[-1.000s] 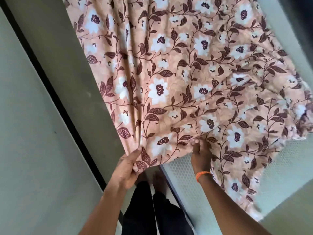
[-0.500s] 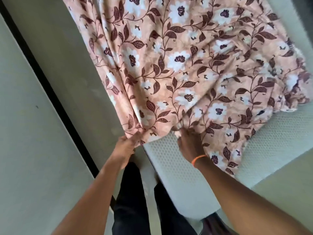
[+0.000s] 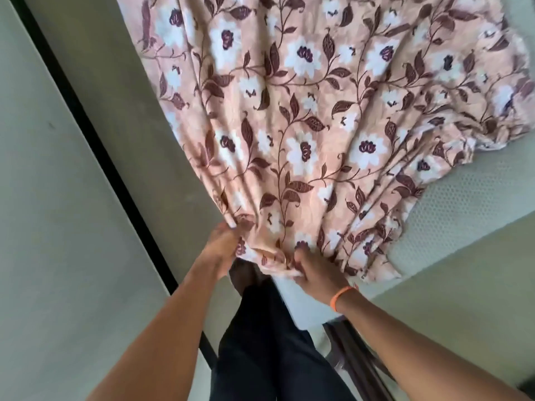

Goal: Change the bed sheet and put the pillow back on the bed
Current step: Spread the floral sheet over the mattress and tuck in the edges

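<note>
Head camera looks steeply down, close over the bed sheet [image 3: 304, 125].

The peach floral cotton bed sheet [image 3: 304, 125] is cut off by the top and right edges. Most of the white dimpled mattress [image 3: 451, 215] is covered by it. The fingertips of both hands are buried in gathered folds.

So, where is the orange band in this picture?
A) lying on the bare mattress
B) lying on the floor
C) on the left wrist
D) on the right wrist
D: the orange band sits round the wrist just behind the right hand, which grips the edge of the floral sheet.
</note>
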The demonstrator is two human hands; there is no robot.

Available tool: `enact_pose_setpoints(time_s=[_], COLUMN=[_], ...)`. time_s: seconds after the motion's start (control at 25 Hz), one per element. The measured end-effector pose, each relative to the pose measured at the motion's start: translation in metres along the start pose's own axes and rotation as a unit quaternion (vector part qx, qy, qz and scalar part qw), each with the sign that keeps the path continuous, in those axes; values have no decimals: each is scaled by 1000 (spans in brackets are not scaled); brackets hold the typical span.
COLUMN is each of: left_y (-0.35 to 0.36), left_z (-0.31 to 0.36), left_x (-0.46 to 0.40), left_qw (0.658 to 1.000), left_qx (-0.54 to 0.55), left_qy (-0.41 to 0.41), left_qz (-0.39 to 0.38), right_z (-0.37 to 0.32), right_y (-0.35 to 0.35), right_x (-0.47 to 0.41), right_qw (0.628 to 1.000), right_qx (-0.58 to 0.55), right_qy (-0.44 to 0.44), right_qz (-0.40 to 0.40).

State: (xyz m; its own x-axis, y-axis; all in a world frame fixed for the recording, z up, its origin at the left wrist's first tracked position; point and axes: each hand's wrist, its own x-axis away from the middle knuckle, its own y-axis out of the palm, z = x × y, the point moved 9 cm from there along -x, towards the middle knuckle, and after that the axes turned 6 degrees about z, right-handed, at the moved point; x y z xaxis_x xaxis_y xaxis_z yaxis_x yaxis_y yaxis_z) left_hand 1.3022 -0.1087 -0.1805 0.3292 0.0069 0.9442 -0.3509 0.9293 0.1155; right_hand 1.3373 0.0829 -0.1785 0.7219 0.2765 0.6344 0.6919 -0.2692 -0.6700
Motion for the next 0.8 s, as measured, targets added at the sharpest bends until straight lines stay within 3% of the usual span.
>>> enact_pose_setpoints(time_s=[0.08,0.24,0.32,0.44,0.56,0.6,0.68,0.8], left_y=[8,10,0,-19,-15,-14,-3,9], left_z=[-31,-81,-97,-122,-142,-146,-148,-144], left_x=[8,20,21,27,36,39,49,70], left_qw=[995,986,989,998,985,986,992,997], left_qx=[-104,-168,-149,21,149,140,94,36], left_qy=[1,7,21,-28,-84,-90,-82,-45], left_qz=[-9,-10,12,43,4,0,-22,-58], right_z=[-1,-15,-25,-35,-27,-24,-26,-39], right_y=[0,8,18,38,21,12,6,25], right_x=[-7,-7,6,37,44,44,41,50], right_qw=[996,973,974,984,911,884,890,907], right_qx=[-45,-206,-209,-173,-383,-428,-409,-393], right_qy=[29,70,62,47,143,167,172,153], right_qz=[72,77,53,-14,55,89,107,18])
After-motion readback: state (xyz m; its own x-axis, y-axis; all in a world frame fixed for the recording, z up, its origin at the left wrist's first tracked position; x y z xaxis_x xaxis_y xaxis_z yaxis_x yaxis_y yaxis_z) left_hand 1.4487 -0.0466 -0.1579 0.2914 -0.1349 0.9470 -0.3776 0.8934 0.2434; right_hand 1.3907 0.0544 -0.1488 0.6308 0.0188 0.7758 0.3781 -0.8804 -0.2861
